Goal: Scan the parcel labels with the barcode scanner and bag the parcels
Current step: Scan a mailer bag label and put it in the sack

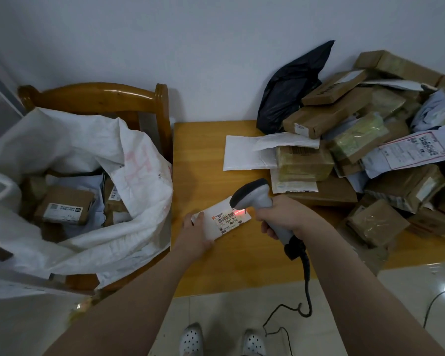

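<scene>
Nearest to us, our left hand [194, 236] holds the left end of the white parcel [211, 231] on the table [203, 163], thumb on top. Our right hand [283, 218] is closed around the scanner [254, 197], its red light on the label [229, 219]. The parcel's long side runs from left hand up toward the scanner. Farther left the sack [139, 176] stands open, nearer to our left hand; the waiting pile [357, 150] lies far right
</scene>
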